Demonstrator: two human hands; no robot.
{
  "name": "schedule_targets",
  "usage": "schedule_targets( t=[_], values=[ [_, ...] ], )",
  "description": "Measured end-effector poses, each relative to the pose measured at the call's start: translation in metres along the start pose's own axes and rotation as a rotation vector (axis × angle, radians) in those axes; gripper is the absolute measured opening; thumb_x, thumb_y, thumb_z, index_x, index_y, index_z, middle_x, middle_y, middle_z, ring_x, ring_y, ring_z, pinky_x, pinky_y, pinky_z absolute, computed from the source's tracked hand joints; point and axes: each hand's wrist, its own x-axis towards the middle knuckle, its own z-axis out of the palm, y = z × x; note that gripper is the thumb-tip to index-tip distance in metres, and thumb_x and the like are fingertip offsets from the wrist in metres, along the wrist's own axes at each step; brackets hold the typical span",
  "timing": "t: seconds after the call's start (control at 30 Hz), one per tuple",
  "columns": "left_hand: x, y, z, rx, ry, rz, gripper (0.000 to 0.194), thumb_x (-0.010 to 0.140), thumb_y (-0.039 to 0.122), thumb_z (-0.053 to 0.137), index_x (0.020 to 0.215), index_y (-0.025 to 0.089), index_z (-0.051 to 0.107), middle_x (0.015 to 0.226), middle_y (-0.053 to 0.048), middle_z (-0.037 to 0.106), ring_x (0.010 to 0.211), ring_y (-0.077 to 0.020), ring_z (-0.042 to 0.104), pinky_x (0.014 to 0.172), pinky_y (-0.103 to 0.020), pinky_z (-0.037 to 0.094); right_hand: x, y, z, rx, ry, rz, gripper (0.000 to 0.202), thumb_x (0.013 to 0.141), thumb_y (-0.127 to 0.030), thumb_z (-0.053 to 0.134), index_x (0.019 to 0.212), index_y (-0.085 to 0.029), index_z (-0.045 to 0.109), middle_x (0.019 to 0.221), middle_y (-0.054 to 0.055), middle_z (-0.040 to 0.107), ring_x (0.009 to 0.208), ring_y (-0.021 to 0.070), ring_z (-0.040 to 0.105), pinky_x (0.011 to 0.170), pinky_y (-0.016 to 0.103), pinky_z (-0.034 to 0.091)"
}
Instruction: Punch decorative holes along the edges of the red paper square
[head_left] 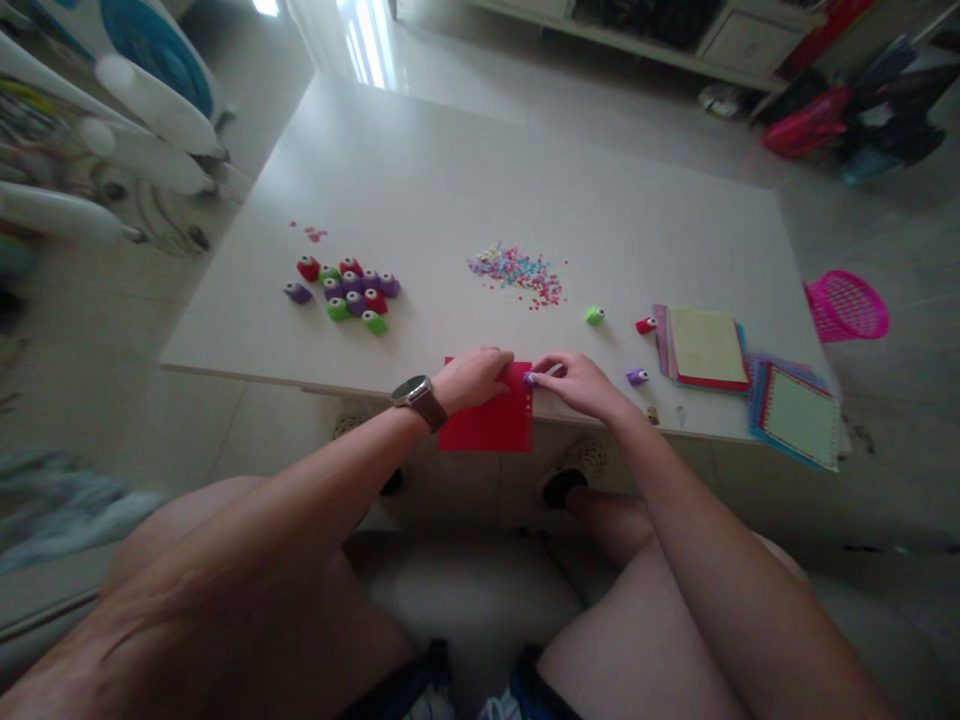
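A sheet of red paper (486,428) hangs partly over the table's near edge, with a row of small holes along its right side. My left hand (474,378) is closed on the sheet near its upper part. At its upper right edge, a small purple craft punch (529,379) is pinched in the fingers of my right hand (577,384). To the right of that hand lie a green punch (595,316), a red punch (646,325) and another purple punch (637,377). Beyond the paper is a pile of coloured confetti (517,270).
Several craft punches (352,283) stand clustered on the left of the white table (420,160), near a few red paper bits (315,235). At right are a paper stack (705,345) and a second stack (801,415) overhanging the edge. A pink basket (847,306) stands beyond.
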Motion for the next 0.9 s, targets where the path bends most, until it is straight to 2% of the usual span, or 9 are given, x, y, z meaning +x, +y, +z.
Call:
schedule_targets(
  t=[0.2, 0.3, 0.43, 0.6, 0.73, 0.9],
  values=[
    [0.0, 0.005, -0.004, 0.01, -0.023, -0.014, 0.016, 0.099, 0.032, 0.067, 0.107, 0.019, 0.07, 0.11, -0.009, 0.076, 0.097, -0.0231, 0.07, 0.078, -0.031, 0.045, 0.002, 0.002, 0.003, 0.0, 0.012, -0.018, 0.005, 0.093, -0.022, 0.077, 0.094, -0.017, 0.08, 0.092, 0.007, 0.081, 0.082, 0.0181, 0.071, 0.081, 0.029, 0.055],
    [0.002, 0.01, -0.006, 0.014, -0.039, -0.051, 0.03, 0.104, 0.047, 0.061, 0.109, 0.019, 0.07, 0.11, -0.01, 0.076, 0.095, -0.0238, 0.07, 0.076, -0.031, 0.045, 0.003, 0.005, 0.004, 0.002, 0.019, -0.035, 0.005, 0.093, -0.022, 0.078, 0.093, -0.017, 0.08, 0.092, 0.007, 0.081, 0.081, 0.0179, 0.071, 0.08, 0.029, 0.055],
    [0.005, 0.014, -0.004, 0.012, -0.027, -0.11, 0.05, 0.109, 0.061, 0.044, 0.107, 0.02, 0.073, 0.11, -0.012, 0.077, 0.093, -0.0249, 0.072, 0.074, -0.032, 0.045, 0.007, 0.009, 0.007, 0.015, 0.026, 0.001, 0.009, 0.092, -0.026, 0.08, 0.093, -0.017, 0.08, 0.086, 0.007, 0.08, 0.077, 0.0182, 0.072, 0.078, 0.029, 0.056],
    [0.009, 0.018, 0.0, 0.039, 0.003, -0.148, 0.059, 0.109, 0.068, 0.038, 0.105, 0.02, 0.074, 0.112, -0.013, 0.078, 0.096, -0.0263, 0.073, 0.073, -0.032, 0.045, 0.016, 0.005, 0.01, -0.025, 0.037, 0.087, 0.011, 0.088, -0.025, 0.084, 0.088, -0.016, 0.079, 0.089, 0.009, 0.081, 0.08, 0.0185, 0.073, 0.073, 0.027, 0.054],
    [0.011, 0.025, -0.004, 0.053, -0.041, -0.221, 0.059, 0.106, 0.071, 0.043, 0.109, 0.021, 0.074, 0.114, -0.012, 0.08, 0.099, -0.0266, 0.074, 0.076, -0.031, 0.048, 0.024, -0.005, 0.008, -0.107, -0.008, 0.153, 0.007, 0.084, -0.02, 0.085, 0.086, -0.017, 0.079, 0.091, 0.009, 0.081, 0.08, 0.0175, 0.071, 0.071, 0.024, 0.052],
    [0.014, 0.034, -0.01, 0.088, -0.107, -0.275, 0.054, 0.106, 0.066, 0.047, 0.121, 0.021, 0.073, 0.124, -0.015, 0.078, 0.109, -0.0288, 0.074, 0.082, -0.031, 0.052, 0.028, -0.015, 0.004, -0.215, -0.046, 0.151, 0.009, 0.081, -0.02, 0.085, 0.087, -0.016, 0.08, 0.081, 0.008, 0.078, 0.073, 0.0164, 0.068, 0.063, 0.024, 0.047]
  ],
)
